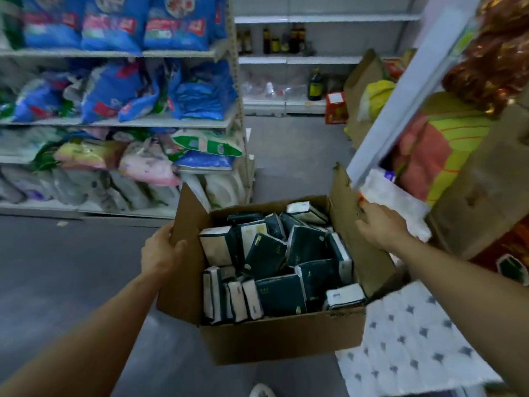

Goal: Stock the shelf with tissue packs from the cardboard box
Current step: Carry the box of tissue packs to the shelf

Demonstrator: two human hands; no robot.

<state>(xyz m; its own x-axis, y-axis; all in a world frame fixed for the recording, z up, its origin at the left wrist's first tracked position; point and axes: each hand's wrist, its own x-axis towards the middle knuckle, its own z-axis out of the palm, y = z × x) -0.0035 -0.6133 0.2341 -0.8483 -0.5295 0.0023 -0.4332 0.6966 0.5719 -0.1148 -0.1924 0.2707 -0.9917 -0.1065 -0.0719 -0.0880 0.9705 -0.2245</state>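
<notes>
Cardboard box [274,333] sits centre-low in the head view, flaps up, full of dark green tissue packs [280,253] lying jumbled — some flat, some on edge. Left hand [160,250] at 9 o'clock of the box grips the left flap [186,253], thumb over the inside edge, fingers curled behind. Right hand [378,227] at 2 o'clock rests on the right flap [360,230]; fingers look fairly straight against the cardboard, but whether any curl round the edge I cannot tell.

Step in hand, as I judge it: positioning or steadying the box before pulling packs. No pack is in either hand yet.

To do it well — keep both flaps spread so the opening stays wide, set the box flat on the floor [71,267] close to the target shelf, then take the loose top packs first. Which shelf is meant is unclear: shelving [114,123] at 10 o'clock holds bagged goods, and a white shelf edge [400,96] runs at 1 o'clock. White wrapped roll packs [415,339] touch the box at 4 o'clock and could snag it.
</notes>
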